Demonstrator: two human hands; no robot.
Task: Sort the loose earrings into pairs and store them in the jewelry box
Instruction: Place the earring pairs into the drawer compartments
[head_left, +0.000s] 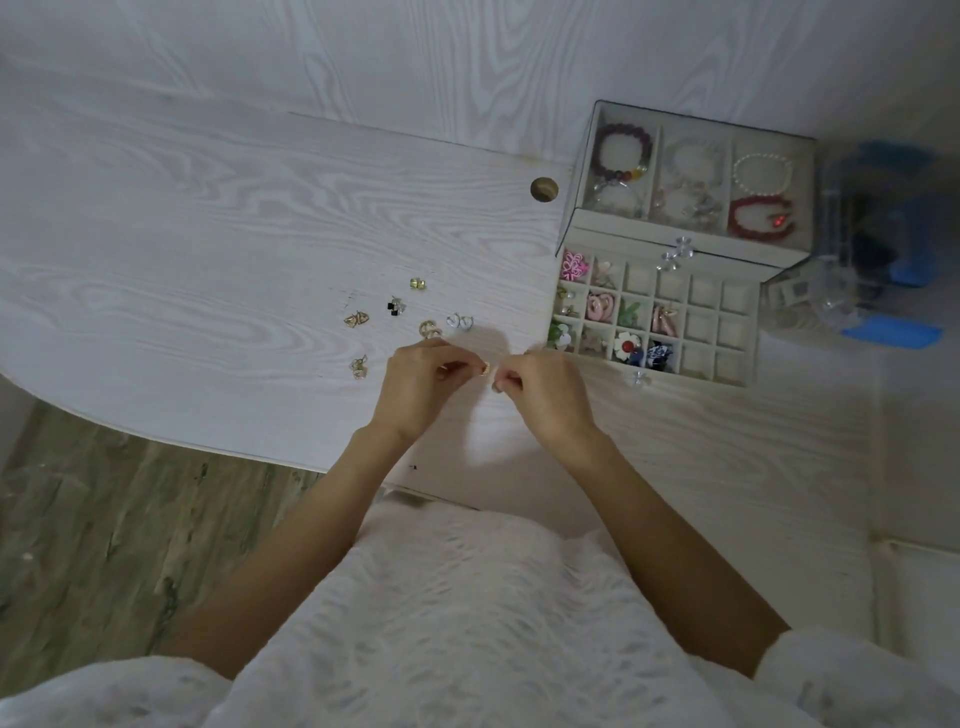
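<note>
My left hand pinches a small gold earring just above the white table. Close beside it, my right hand has its fingers pinched together; whatever they hold is too small to make out. Several loose earrings lie on the table beyond my hands: a gold pair, a black and clear one, a green-gold one, gold hoops, white hoops and a gold one. The jewelry box stands at the right, its grid drawer pulled out with earrings in the left cells.
The box's upper tray holds bracelets under a clear lid. A clear container with blue parts stands right of the box. A round cable hole is in the tabletop. The table's curved front edge meets wooden floor at the lower left.
</note>
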